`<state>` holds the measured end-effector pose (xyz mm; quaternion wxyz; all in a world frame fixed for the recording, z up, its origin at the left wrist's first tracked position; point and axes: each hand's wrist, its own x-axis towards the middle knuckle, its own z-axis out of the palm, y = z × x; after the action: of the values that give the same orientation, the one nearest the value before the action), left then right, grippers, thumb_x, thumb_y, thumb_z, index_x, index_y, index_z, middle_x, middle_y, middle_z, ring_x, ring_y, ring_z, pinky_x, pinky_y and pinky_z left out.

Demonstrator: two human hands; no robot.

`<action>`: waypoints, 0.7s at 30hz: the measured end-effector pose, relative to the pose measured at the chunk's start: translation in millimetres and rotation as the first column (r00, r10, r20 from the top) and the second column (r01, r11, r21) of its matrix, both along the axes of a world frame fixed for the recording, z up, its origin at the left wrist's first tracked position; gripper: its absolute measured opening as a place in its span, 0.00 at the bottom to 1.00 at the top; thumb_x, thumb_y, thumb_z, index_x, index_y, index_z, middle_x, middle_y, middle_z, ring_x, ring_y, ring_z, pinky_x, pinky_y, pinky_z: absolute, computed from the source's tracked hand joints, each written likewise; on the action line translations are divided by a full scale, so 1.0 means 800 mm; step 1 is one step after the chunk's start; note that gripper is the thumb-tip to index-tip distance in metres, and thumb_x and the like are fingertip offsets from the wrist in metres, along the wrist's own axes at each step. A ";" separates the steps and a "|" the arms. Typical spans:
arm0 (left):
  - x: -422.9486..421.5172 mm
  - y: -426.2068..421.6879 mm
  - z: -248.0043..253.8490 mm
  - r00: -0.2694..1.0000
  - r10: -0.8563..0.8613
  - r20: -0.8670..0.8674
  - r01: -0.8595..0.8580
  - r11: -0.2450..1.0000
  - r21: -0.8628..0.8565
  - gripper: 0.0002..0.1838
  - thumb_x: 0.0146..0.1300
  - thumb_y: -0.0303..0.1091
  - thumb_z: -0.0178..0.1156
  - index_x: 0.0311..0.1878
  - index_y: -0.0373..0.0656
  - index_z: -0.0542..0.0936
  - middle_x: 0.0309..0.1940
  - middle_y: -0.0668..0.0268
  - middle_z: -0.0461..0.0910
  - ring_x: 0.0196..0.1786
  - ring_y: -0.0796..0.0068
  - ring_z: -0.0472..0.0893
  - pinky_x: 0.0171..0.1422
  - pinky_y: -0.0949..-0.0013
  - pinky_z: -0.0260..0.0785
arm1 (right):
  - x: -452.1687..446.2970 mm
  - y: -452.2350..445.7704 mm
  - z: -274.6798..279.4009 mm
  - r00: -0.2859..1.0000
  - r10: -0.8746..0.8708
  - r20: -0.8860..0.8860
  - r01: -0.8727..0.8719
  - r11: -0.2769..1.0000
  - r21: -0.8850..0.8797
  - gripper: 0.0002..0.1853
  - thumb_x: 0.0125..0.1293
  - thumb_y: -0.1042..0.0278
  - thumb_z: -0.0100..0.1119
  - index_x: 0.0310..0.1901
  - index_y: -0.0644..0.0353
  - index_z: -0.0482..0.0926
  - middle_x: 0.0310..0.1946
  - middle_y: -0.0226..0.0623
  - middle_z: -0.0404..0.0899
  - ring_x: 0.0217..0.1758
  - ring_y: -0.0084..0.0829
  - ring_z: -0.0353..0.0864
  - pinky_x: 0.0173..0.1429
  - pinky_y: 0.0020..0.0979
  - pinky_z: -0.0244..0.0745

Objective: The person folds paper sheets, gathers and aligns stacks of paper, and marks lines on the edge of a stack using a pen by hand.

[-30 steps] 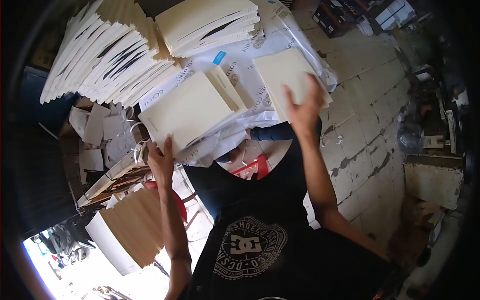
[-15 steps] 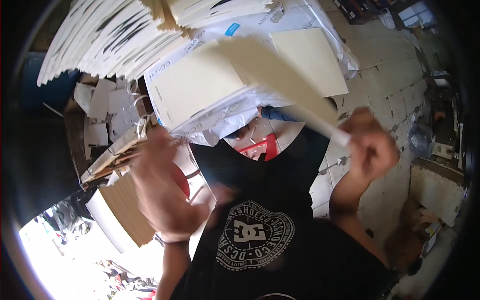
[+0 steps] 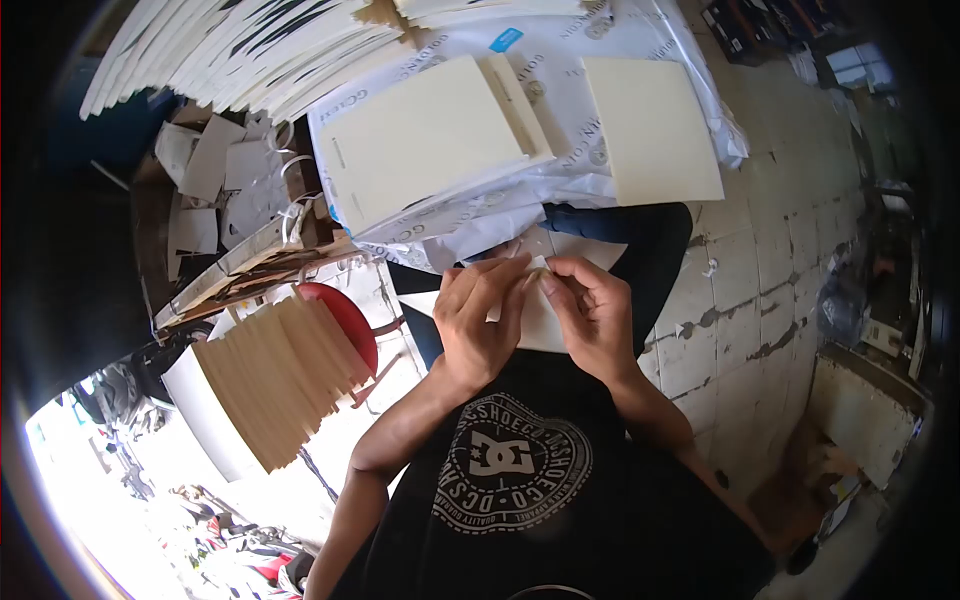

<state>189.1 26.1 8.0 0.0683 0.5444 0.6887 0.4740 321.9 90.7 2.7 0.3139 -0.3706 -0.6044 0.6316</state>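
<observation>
My left hand [image 3: 482, 318] and my right hand [image 3: 597, 312] meet in front of my chest, over my lap. Both have their thumbs and fingers pinched together at the edge of a pale paper sheet [image 3: 540, 328], which hangs or lies below them. My fingers cover much of that edge, so whether it is one sheet or several I cannot tell. Just ahead, a pile of cream booklets [image 3: 420, 140] rests on a wrapped paper bundle [image 3: 570, 185] printed with lettering. To its right lies another cream booklet [image 3: 655, 130].
Tall stacks of folded paper [image 3: 230, 50] fill the far left. A red stool [image 3: 345, 325] at left bears a thick stack of cream paper [image 3: 275, 385]. Paper scraps [image 3: 210, 170] lie in a box beyond it. Cracked floor tiles [image 3: 750, 270] extend to the right.
My right hand has swung inward and down from the right with the pale sheet. My left hand has come in from the left and now grips the sheet too.
</observation>
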 end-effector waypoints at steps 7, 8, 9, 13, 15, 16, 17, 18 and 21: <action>-0.008 -0.027 0.000 0.996 -0.061 0.065 0.062 0.998 -0.024 0.17 0.50 0.23 0.72 0.45 0.36 0.81 0.38 0.60 0.85 0.34 0.64 0.83 0.41 0.66 0.68 | -0.013 -0.001 0.007 0.987 0.156 0.026 -0.153 0.984 -0.094 0.03 0.67 0.77 0.59 0.36 0.64 0.75 0.24 0.22 0.71 0.28 0.09 0.64 0.29 0.17 0.57; -0.007 -0.025 -0.002 0.996 -0.056 0.073 0.055 0.998 0.016 0.17 0.50 0.24 0.73 0.44 0.37 0.81 0.37 0.61 0.85 0.34 0.64 0.82 0.41 0.66 0.68 | -0.012 -0.001 0.003 0.986 0.166 -0.002 -0.166 0.985 -0.053 0.03 0.67 0.77 0.59 0.36 0.64 0.75 0.24 0.22 0.72 0.28 0.09 0.65 0.30 0.18 0.58; -0.007 -0.023 -0.004 0.995 -0.055 0.082 0.051 0.997 0.056 0.17 0.49 0.25 0.73 0.44 0.38 0.81 0.37 0.61 0.85 0.34 0.64 0.82 0.41 0.66 0.68 | -0.012 -0.001 0.001 0.984 0.174 -0.030 -0.174 0.985 -0.011 0.03 0.67 0.77 0.59 0.36 0.64 0.76 0.25 0.23 0.72 0.29 0.09 0.65 0.30 0.18 0.58; -0.021 -0.021 0.001 0.995 -0.049 0.087 0.036 0.989 0.141 0.12 0.48 0.24 0.74 0.37 0.38 0.82 0.39 0.57 0.79 0.40 0.64 0.80 0.45 0.65 0.71 | -0.004 0.004 0.007 0.991 0.129 0.031 -0.132 0.984 0.117 0.04 0.63 0.80 0.62 0.37 0.65 0.76 0.27 0.28 0.73 0.29 0.15 0.68 0.33 0.21 0.63; -0.059 -0.026 0.003 1.000 -0.005 0.027 0.001 0.986 0.164 0.10 0.47 0.19 0.71 0.33 0.36 0.82 0.39 0.54 0.78 0.41 0.62 0.80 0.43 0.66 0.73 | 0.012 0.026 0.013 0.998 0.045 -0.043 -0.023 0.906 0.423 0.07 0.60 0.82 0.67 0.36 0.65 0.77 0.27 0.33 0.73 0.29 0.21 0.69 0.32 0.24 0.64; -0.087 -0.027 0.001 0.986 0.145 -0.088 -0.123 0.969 0.215 0.08 0.49 0.17 0.66 0.35 0.35 0.80 0.35 0.55 0.79 0.38 0.62 0.80 0.42 0.66 0.73 | 0.041 0.043 0.015 1.000 -0.011 -0.016 0.018 0.865 0.502 0.05 0.61 0.82 0.63 0.37 0.66 0.78 0.27 0.34 0.75 0.28 0.21 0.69 0.31 0.24 0.64; -0.123 -0.025 0.007 0.930 0.314 -0.190 -0.262 0.931 0.254 0.08 0.52 0.17 0.61 0.36 0.35 0.79 0.32 0.57 0.80 0.35 0.63 0.80 0.42 0.68 0.73 | 0.080 0.061 0.051 0.949 -0.077 0.306 -0.051 0.920 0.389 0.05 0.64 0.80 0.60 0.41 0.67 0.80 0.28 0.35 0.77 0.26 0.22 0.71 0.30 0.25 0.65; -0.167 -0.027 0.003 0.889 0.416 -0.192 -0.345 0.883 0.318 0.07 0.54 0.18 0.61 0.38 0.36 0.78 0.32 0.61 0.81 0.35 0.67 0.80 0.42 0.70 0.72 | 0.118 0.079 0.077 0.876 -0.142 0.460 -0.052 0.922 0.383 0.09 0.69 0.73 0.53 0.43 0.70 0.80 0.29 0.37 0.80 0.25 0.24 0.74 0.30 0.25 0.67; -0.316 -0.052 -0.039 0.603 0.742 -0.294 -0.704 0.668 0.240 0.16 0.58 0.28 0.69 0.48 0.38 0.77 0.36 0.60 0.80 0.37 0.64 0.79 0.41 0.66 0.71 | 0.189 0.117 0.086 0.965 -0.262 -0.033 0.242 0.827 0.508 0.20 0.70 0.58 0.50 0.44 0.72 0.79 0.36 0.45 0.80 0.36 0.31 0.78 0.40 0.31 0.74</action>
<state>-63.4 -15.8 -23.2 -0.2865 0.3002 0.8248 0.3840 472.9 183.9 71.4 0.4690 -0.3632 -0.7009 0.3960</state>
